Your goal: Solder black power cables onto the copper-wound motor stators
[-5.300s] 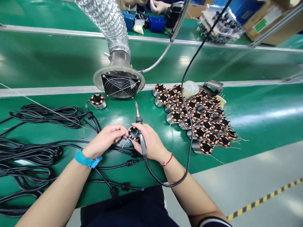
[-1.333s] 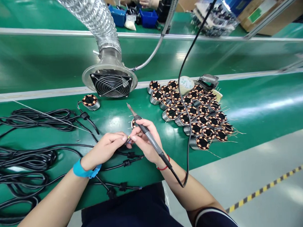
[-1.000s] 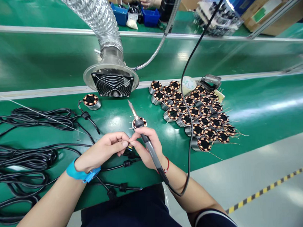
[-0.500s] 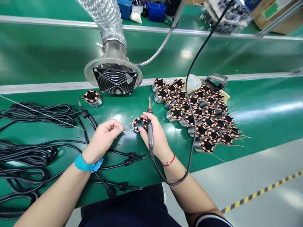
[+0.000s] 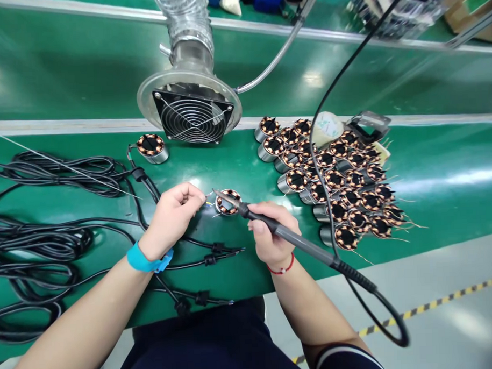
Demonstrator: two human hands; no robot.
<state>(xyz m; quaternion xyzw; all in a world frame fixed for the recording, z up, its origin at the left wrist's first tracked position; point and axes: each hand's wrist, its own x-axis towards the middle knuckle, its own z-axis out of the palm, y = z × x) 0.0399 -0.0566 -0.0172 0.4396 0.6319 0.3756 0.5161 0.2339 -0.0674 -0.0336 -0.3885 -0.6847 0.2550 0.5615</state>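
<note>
Between my hands a motor stator [image 5: 219,208] with copper windings rests on the green bench, short leads sticking out on its left. My right hand [image 5: 275,231] is closed round the grey handle of a soldering iron [image 5: 298,237]. The iron's tip reaches over the stator to the leads at its upper left; whether it touches them I cannot tell. My left hand [image 5: 181,211] pinches the thin coloured wires [image 5: 208,201] of a cable end close to those leads. The fingertips partly hide the wires.
Coiled black cables [image 5: 50,234] lie at the left. One stator [image 5: 153,148] with a cable stands behind my left hand. Many stators [image 5: 334,181] stand grouped at the right. A fume extractor [image 5: 195,119] overhangs the back, and the iron's cord [image 5: 319,104] hangs across the right side.
My right hand has let go of the stator and swung the soldering iron from upright to pointing left over it. My left hand has brought the wires closer to the stator's leads.
</note>
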